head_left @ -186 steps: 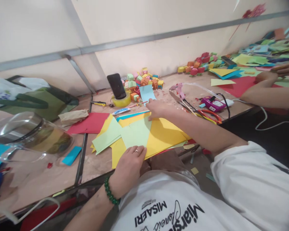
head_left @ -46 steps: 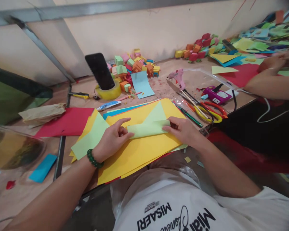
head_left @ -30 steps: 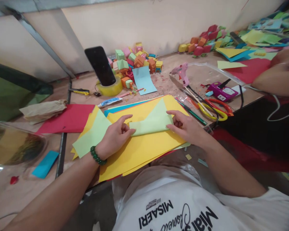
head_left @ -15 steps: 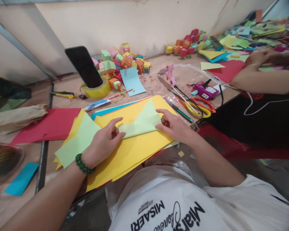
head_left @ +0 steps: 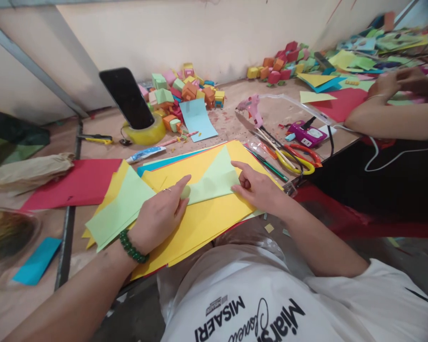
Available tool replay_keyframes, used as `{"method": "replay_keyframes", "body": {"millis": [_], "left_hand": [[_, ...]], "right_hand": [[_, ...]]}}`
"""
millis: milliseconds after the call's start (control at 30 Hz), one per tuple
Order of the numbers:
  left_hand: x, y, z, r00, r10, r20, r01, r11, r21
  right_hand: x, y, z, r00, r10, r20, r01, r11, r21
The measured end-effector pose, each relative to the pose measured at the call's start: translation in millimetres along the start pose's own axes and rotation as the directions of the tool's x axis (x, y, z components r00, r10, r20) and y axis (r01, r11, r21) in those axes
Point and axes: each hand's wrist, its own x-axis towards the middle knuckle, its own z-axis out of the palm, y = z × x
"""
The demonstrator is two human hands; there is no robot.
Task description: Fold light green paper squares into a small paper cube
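Left hand (head_left: 159, 214), thumb and index finger parted, apparently pinching the left end of a pale green folded paper (head_left: 214, 183); right hand (head_left: 259, 188), finger and thumb likewise parted, at its right end. The folded paper lies on a stack of yellow sheets (head_left: 199, 228). Beyond: a pink glue gun (head_left: 254, 112), then paper blocks (head_left: 190, 91) by the wall.

Both hands touch a folded pale green sheet (head_left: 214, 183) — it lies on yellow paper (head_left: 199, 228).
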Motion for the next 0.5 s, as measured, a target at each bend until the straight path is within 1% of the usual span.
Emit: {"method": "replay_keyframes", "body": {"millis": [67,133,200,267,300,333,367,400,467,500], "left_hand": [[-1,0,0.6,0.997,0.061,-0.047,-0.057,0.994,0.090],[0,-1,0.4,0.980,0.167,-0.106,-0.145,0.971,0.190],[1,-2,-0.5,0.943,0.309,-0.121,-0.266,0.922,0.283],[3,-1,-2.3,0.894,0.441,-0.078,-0.392,0.855,0.339],[3,-1,-3.7,0.870,0.491,-0.050,-0.445,0.824,0.351],[4,0,-5.2,0.849,0.528,-0.027,-0.485,0.798,0.358],[5,1,-6.8,0.833,0.553,-0.014,-0.511,0.779,0.363],[6,3,-8.5,0.823,0.568,-0.008,-0.525,0.766,0.371],[6,5,-11.7,0.811,0.585,0.000,-0.538,0.746,0.393],[6,7,-13.1,0.807,0.591,0.007,-0.542,0.735,0.408]], "right_hand": [[-1,2,2,1.000,-0.023,0.003,0.023,0.998,-0.052],[-2,1,2,0.998,-0.055,-0.005,0.054,0.989,-0.140],[-1,-3,0,0.992,-0.118,-0.039,0.103,0.956,-0.274],[1,-11,-3,0.974,-0.218,-0.064,0.171,0.890,-0.421],[3,-15,-5,0.959,-0.281,-0.043,0.227,0.848,-0.479],[5,-20,-7,0.938,-0.345,0.014,0.302,0.801,-0.517],[8,-25,-9,0.909,-0.403,0.108,0.395,0.749,-0.531],[10,-29,-10,0.867,-0.445,0.225,0.493,0.695,-0.523],[16,-36,-12,0.761,-0.465,0.452,0.647,0.599,-0.472],[18,-38,-13,0.720,-0.445,0.533,0.687,0.569,-0.452]]}}
